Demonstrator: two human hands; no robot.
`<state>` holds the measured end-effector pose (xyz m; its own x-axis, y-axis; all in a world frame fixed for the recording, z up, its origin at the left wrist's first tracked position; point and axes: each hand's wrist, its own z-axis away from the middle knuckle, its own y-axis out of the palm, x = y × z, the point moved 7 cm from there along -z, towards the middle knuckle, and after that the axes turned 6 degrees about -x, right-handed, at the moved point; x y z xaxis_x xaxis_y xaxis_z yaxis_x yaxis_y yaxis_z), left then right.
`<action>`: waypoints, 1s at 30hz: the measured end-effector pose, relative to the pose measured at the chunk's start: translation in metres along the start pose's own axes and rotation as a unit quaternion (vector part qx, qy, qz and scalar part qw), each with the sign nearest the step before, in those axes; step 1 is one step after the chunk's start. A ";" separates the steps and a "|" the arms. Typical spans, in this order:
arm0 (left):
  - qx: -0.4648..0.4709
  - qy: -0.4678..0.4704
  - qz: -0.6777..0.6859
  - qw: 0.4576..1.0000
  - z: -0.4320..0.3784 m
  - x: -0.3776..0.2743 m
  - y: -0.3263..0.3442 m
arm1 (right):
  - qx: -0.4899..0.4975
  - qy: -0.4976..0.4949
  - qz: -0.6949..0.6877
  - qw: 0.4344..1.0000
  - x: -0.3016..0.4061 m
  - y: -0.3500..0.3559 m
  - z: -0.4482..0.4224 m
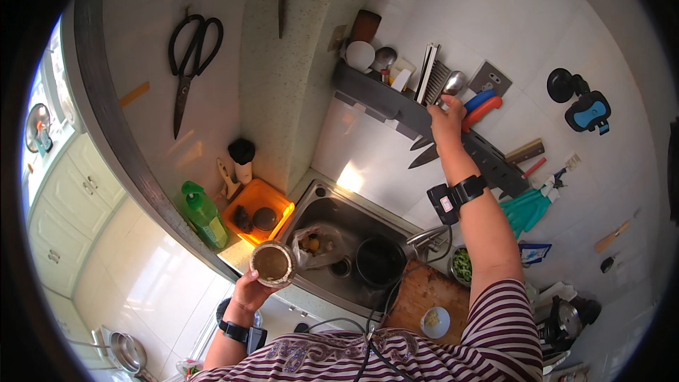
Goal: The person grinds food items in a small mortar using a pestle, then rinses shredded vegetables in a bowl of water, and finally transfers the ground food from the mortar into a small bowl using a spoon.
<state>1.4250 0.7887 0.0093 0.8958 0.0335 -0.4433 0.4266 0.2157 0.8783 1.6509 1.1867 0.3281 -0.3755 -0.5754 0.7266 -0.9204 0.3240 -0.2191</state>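
Observation:
My left hand (253, 293) holds a round jar (272, 264) by its side, over the left front rim of the sink. Its wide mouth faces up, and a brownish surface shows inside a pale, crusted rim. My right hand (448, 119) is raised to the dark wall rack (395, 101). Its fingers are at the rack's edge, beside a metal spoon (454, 84) that stands bowl up. Whether they grip the spoon's handle cannot be told. Blue (480, 100) and red (485, 111) knife handles stick out just right of that hand.
The steel sink (329, 207) holds a clear plastic bag (318, 246) with scraps and a black pot (379, 261). An orange basket (260, 207) and a green bottle (206, 217) stand left. A wooden cutting board (424, 297) carries a small white bowl (435, 322). Knife blades (424, 156) hang below the rack.

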 end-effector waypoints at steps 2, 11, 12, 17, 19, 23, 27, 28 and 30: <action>0.000 0.000 0.004 1.000 0.001 -0.001 0.000 | 0.036 -0.014 0.038 0.999 -0.005 0.002 -0.008; 0.016 -0.007 -0.014 1.000 -0.001 0.004 0.010 | 0.126 0.134 -0.008 0.983 -0.027 0.005 -0.020; 0.015 -0.014 -0.013 1.000 -0.001 0.006 0.010 | 0.118 0.112 -0.007 0.987 -0.022 0.004 -0.023; 0.017 -0.037 -0.019 0.999 -0.005 0.017 0.009 | -0.026 -0.130 -0.046 0.990 0.041 -0.034 -0.035; 0.018 -0.043 -0.025 0.999 -0.007 0.022 0.011 | -0.083 -0.258 -0.023 0.962 0.082 -0.063 -0.031; 0.034 -0.045 -0.018 0.998 -0.016 0.030 0.024 | -0.129 -0.368 -0.016 0.921 0.145 -0.123 -0.006; 0.075 -0.062 -0.005 0.995 -0.032 0.038 0.052 | -0.113 -0.389 -0.084 0.910 0.169 -0.170 0.035; 0.073 -0.058 -0.006 0.996 -0.037 0.039 0.059 | -0.081 -0.356 -0.106 0.925 0.165 -0.177 0.046; 0.065 -0.051 0.003 0.997 -0.048 0.043 0.077 | -0.031 -0.291 -0.158 0.943 0.152 -0.189 0.069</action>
<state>1.4900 0.8537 0.0489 0.9040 -0.0667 -0.4224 0.4270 0.0867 0.9001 1.7607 0.9860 0.4348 -0.0965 -0.9594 0.2650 -0.9950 0.1002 0.0005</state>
